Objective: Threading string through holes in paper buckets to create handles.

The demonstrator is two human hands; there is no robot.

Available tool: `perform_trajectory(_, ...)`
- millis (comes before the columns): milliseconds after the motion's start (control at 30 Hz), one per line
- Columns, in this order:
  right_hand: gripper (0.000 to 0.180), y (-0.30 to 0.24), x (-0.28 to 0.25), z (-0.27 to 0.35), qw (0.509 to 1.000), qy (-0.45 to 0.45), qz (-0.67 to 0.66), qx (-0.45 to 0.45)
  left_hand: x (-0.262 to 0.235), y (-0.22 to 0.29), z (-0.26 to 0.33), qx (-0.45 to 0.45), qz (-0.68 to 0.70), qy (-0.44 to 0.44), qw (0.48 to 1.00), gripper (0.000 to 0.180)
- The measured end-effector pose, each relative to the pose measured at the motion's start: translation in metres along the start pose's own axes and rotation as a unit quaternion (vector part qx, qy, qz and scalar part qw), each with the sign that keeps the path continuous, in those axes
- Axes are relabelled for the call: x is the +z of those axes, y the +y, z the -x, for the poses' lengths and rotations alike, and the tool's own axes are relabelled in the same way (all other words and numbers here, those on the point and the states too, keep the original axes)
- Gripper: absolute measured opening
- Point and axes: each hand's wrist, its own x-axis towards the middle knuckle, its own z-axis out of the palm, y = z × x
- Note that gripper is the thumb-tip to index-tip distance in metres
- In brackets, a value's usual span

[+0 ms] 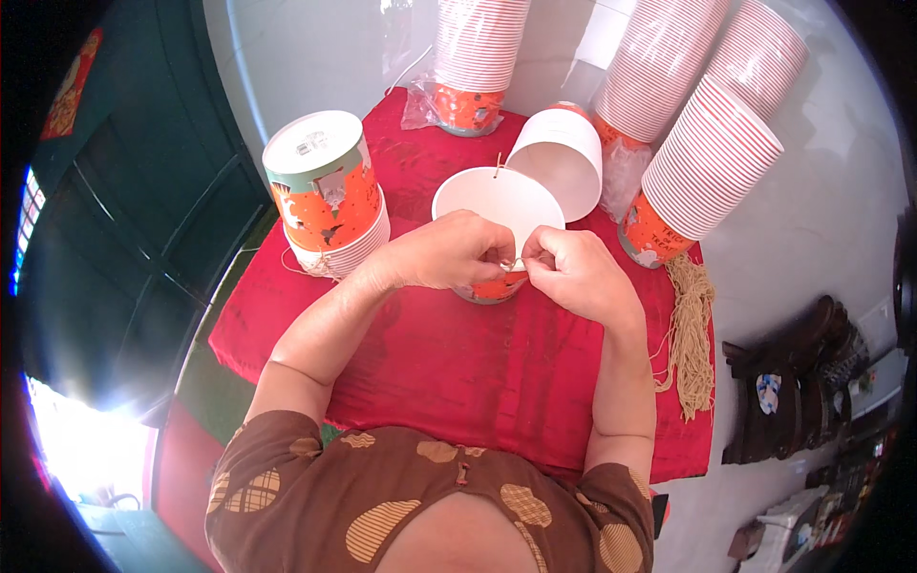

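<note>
An orange paper bucket (487, 196) with a white inside stands upright on the red cloth in front of me. A piece of tan twine (499, 164) pokes up at its far rim. At the near rim, my left hand (451, 250) and my right hand (585, 274) meet with their fingertips almost touching. Each is closed in a pinch on a thin twine end (517, 262); the fingers partly hide it. Just behind, another bucket (564, 162) lies on its side with its white mouth facing me.
Upside-down buckets (330, 205) are stacked at the left, with twine round the lower rims. Tall stacks of nested buckets (712, 158) stand at the back right, and one stack (478, 57) at the back. A tan twine bundle (690, 334) hangs over the right edge of the red-covered table (449, 363).
</note>
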Motion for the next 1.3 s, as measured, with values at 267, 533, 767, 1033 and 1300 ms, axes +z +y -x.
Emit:
perform_trajectory(267,0.012,0.007,0.003,-0.001,0.999,0.023,-0.003,-0.037,0.007,0.006,-0.001,-0.007,0.041,0.034,0.999,0.01)
perform_trajectory(533,0.011,0.009,0.005,-0.002,0.998,0.034,-0.017,-0.055,0.016,0.003,-0.002,0.005,0.018,0.072,0.997,0.006)
perform_trajectory(767,0.008,0.01,0.003,-0.004,0.996,0.031,-0.052,-0.064,0.014,0.003,-0.002,-0.025,0.024,0.051,0.998,0.005)
perform_trajectory(1033,0.009,0.015,0.002,-0.005,0.996,0.025,-0.052,-0.061,0.016,-0.001,-0.002,-0.052,0.074,0.046,0.995,0.007)
perform_trajectory(1300,0.013,0.019,0.002,-0.005,0.998,-0.02,-0.053,-0.023,0.003,-0.002,0.001,-0.057,0.123,0.029,0.99,0.01)
